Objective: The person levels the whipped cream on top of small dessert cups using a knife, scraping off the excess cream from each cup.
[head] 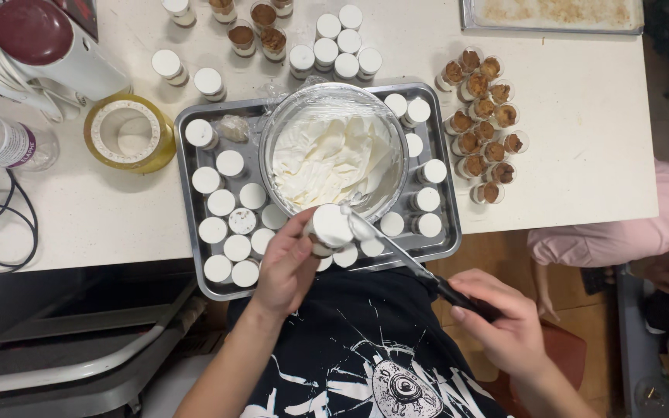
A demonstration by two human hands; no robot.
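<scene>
My left hand (288, 263) holds a small round cup (330, 227) topped with white cream, lifted over the front edge of a metal tray (195, 255). My right hand (505, 329) grips the black handle of a metal spatula (396, 251), whose cream-smeared tip touches the cup's top. Behind the cup, a glass bowl (333, 151) of white cream sits in the tray, with cling film on its rim. Several cream-topped cups (230, 205) stand around the bowl in the tray.
Several brown crumb-filled cups (483, 124) stand right of the tray, and more cups (338, 42) behind it. A yellow tape roll (128, 131), a white and dark-red appliance (48, 46), a plastic bottle (5, 143) and a black cable (1, 232) lie left. Another person in pink (644, 232) sits right.
</scene>
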